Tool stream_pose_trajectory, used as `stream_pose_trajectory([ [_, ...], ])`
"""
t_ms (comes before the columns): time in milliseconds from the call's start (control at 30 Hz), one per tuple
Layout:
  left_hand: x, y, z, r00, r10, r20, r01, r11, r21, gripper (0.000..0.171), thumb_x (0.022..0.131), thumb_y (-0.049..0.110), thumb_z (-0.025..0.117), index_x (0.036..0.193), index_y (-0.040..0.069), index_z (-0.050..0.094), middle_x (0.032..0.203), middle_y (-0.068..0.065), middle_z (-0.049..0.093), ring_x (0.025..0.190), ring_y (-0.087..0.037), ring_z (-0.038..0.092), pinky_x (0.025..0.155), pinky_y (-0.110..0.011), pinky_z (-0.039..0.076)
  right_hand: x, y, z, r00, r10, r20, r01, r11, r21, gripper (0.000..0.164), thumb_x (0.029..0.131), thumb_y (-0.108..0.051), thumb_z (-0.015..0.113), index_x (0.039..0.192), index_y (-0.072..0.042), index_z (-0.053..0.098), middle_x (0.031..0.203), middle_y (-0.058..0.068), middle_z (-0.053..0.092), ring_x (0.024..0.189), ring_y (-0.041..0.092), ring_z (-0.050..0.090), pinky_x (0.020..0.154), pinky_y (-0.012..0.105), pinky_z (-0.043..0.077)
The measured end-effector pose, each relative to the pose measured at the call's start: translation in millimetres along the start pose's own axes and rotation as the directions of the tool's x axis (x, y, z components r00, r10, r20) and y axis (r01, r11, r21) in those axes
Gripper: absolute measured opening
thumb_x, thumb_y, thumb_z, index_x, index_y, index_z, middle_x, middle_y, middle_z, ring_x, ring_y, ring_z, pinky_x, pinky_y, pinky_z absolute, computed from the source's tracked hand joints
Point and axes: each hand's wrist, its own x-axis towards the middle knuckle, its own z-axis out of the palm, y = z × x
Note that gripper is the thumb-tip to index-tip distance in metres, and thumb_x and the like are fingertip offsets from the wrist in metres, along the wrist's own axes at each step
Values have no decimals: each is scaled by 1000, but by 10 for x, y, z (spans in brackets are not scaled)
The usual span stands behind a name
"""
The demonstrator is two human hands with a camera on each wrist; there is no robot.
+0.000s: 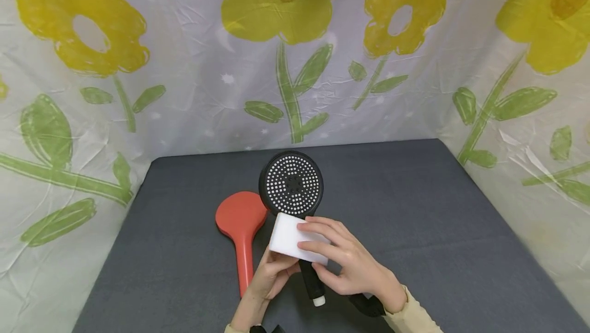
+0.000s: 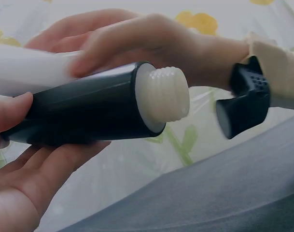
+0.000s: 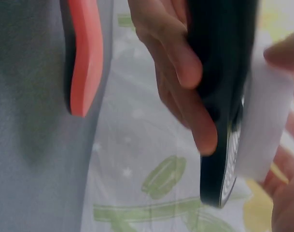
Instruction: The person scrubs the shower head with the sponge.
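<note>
Under right hand (image 1: 346, 254), white block (image 1: 287, 237)

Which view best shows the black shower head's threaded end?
The left wrist view: the threaded end is close, its ridges plain. The head view shows it small and white; the right wrist view omits it.

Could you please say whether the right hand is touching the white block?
Touching: the head view shows the right hand with fingers on the white block.

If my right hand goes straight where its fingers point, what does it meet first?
The white block that your right hand holds comes first; beyond it, the red paddle-shaped object seems in line, though depth is unclear.
</note>
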Motion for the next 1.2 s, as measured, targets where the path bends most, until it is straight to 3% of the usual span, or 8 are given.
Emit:
stream_pose_trajectory([
  [133,-10,-21,-8,1000,7,-26,-7,1000,4,56,83,-18,28,131,11,33,115,-7,48,97,-17,52,74,-29,48,-4,-10,27,1000,23,-11,-23,999,-38,30,82,-13,51,111,-8,58,125,16,45,115,35,39,93,42,32],
  [300,33,32,-40,995,93,48,-91,995,-43,66,81,-18,23,141,6,9,129,-19,34,113,-30,44,86,-37,43,-81,-137,-83,1000,-14,16,13,999,47,30,76,-10,55,106,-7,59,121,17,47,109,34,43,88,41,37],
  [400,51,54,-50,991,113,67,-109,992,-64,64,82,-17,21,140,4,4,131,-24,29,119,-36,36,91,-42,38,-82,-197,-133,999,-30,-12,31,994,105,30,75,-7,56,104,-5,59,117,19,48,105,34,45,85,40,40],
  [500,42,50,-49,992,104,68,-100,993,-65,64,82,-15,22,140,4,3,132,-21,29,116,-31,40,88,-37,42,-72,-186,-115,998,-16,-67,23,993,116,28,78,-7,55,105,-3,58,117,21,48,105,35,44,86,40,39],
  [633,36,35,0,996,62,65,-60,997,-43,66,82,-16,25,140,5,3,135,-16,25,111,-22,42,78,-28,47,-63,-108,-44,990,8,-141,-1,999,50,29,81,-10,55,108,-1,58,118,23,47,108,38,42,90,41,36],
  [767,44,20,49,997,48,59,-46,998,-37,64,82,-15,25,141,4,5,134,-17,26,109,-22,42,75,-27,48,-46,-80,-5,983,18,-181,-18,1000,2,29,81,-11,56,108,-1,59,119,24,47,108,39,42,91,42,35],
  [1000,66,30,32,988,138,72,-133,989,-67,61,82,-13,21,139,2,8,130,-21,34,117,-33,39,94,-40,36,-132,-209,-85,997,-32,-77,40,993,108,29,78,-9,55,107,-3,59,118,20,48,107,38,43,87,42,39],
  [1200,70,65,-2,984,172,51,-168,983,-72,57,83,-11,18,138,0,10,126,-23,38,117,-37,38,91,-48,36,-228,-251,-124,995,-98,-1,97,985,143,30,74,-6,55,103,-2,59,117,21,49,106,38,45,86,42,40],
])
